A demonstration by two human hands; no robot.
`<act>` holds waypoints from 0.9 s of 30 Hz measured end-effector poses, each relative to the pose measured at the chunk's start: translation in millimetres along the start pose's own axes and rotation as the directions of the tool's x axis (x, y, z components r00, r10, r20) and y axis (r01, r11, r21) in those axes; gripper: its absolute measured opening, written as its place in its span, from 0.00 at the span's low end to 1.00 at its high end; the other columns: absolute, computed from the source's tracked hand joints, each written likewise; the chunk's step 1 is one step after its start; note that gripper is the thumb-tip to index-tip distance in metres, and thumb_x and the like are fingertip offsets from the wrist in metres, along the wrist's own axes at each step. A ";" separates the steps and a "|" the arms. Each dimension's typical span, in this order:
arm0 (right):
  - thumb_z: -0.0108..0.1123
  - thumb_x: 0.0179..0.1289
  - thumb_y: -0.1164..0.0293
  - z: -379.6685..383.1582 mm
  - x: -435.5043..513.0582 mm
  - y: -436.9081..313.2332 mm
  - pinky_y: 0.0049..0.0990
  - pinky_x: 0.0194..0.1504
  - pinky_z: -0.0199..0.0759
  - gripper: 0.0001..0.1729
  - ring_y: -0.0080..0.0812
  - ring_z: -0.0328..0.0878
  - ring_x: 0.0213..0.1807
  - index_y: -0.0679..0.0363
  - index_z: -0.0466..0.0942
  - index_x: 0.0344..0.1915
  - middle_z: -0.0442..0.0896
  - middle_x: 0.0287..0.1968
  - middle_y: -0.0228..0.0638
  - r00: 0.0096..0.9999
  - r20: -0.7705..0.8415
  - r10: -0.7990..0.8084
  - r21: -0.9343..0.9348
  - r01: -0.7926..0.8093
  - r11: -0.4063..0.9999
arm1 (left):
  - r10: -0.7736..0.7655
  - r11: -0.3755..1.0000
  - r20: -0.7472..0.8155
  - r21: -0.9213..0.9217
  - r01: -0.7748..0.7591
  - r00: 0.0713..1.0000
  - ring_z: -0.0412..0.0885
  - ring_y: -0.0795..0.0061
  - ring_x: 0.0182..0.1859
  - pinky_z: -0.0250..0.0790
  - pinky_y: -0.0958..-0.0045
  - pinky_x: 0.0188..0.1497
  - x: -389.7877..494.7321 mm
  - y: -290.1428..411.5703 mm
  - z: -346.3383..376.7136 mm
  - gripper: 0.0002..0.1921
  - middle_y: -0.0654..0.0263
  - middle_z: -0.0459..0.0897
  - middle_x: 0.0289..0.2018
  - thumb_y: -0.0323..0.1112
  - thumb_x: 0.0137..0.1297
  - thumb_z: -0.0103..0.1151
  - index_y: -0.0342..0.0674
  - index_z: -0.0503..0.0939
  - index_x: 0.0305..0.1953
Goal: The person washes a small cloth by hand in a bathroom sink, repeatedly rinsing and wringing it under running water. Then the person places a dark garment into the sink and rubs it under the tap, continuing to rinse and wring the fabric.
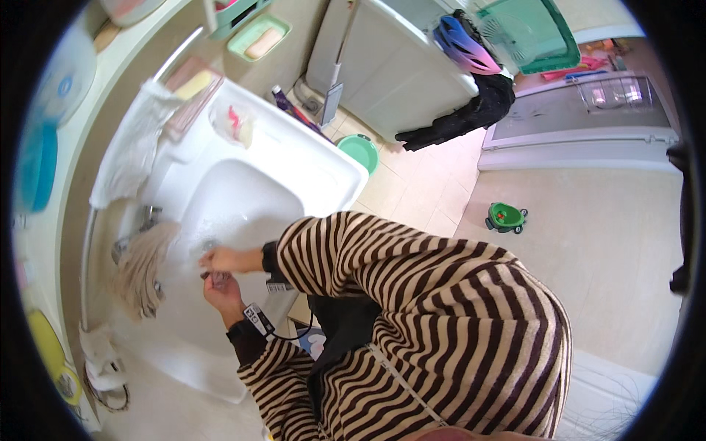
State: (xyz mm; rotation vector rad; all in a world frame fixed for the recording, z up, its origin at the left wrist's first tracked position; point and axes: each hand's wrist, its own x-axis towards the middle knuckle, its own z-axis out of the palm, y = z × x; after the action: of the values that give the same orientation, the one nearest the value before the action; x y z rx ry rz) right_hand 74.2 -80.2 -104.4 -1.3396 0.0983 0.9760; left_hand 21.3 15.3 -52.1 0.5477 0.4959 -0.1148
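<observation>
Over the basin of a white washbasin [325,182], my two hands are close together. My right hand [230,260] is curled, its fingers meeting a small crumpled greyish item [220,279], perhaps cloth. Below it in the picture, my left hand [222,296] cups the same item with the palm turned up. Fingers cover much of it, so its kind stays unclear. Just beyond my hands, a beige cloth [144,270] hangs in folds near the metal tap [150,216]. The drain [208,245] shows beside my right hand.
A white towel [129,149] hangs on a metal rail [88,264] behind the basin. Yellow soap [194,84] lies on a pink box, and a plastic bag [234,125] on the basin's ledge. A green bowl [359,153] and green toy cart [505,218] stand on the floor.
</observation>
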 end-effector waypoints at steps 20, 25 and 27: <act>0.51 0.59 0.65 40.8 12.5 -20.1 0.46 0.61 0.57 0.27 0.53 0.62 0.61 0.63 0.67 0.58 0.58 0.64 0.58 0.823 -0.407 -0.397 -0.205 0.341 0.917 | -0.111 0.987 0.211 -0.089 0.132 0.971 0.70 0.71 0.57 0.60 0.66 0.61 4.6 -3.2 3.0 0.16 0.62 0.72 0.56 0.37 0.70 0.42 0.38 0.69 0.54; 0.47 0.64 0.63 32.9 -1.1 -21.9 0.49 0.58 0.59 0.27 0.50 0.63 0.60 0.55 0.61 0.63 0.58 0.65 0.53 0.900 -0.072 -0.430 -0.798 0.206 0.566 | 0.027 0.999 0.054 0.033 -0.029 0.998 0.69 0.71 0.58 0.61 0.69 0.59 -5.7 -0.2 28.4 0.18 0.62 0.70 0.59 0.38 0.70 0.39 0.42 0.67 0.58; 0.47 0.64 0.62 26.1 -5.9 -24.4 0.47 0.60 0.57 0.26 0.52 0.62 0.61 0.57 0.63 0.61 0.59 0.65 0.53 0.882 -0.069 -0.467 -0.690 0.296 0.660 | 0.013 0.998 0.005 0.063 -0.013 1.000 0.70 0.74 0.53 0.64 0.69 0.54 -8.5 -7.6 34.6 0.15 0.65 0.72 0.52 0.39 0.68 0.42 0.43 0.69 0.53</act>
State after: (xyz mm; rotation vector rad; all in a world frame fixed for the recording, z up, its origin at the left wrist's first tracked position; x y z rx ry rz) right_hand 74.1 -59.3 -74.8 -2.0405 -0.3855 0.4701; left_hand 26.6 -9.5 -26.0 0.6127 0.4851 -0.1196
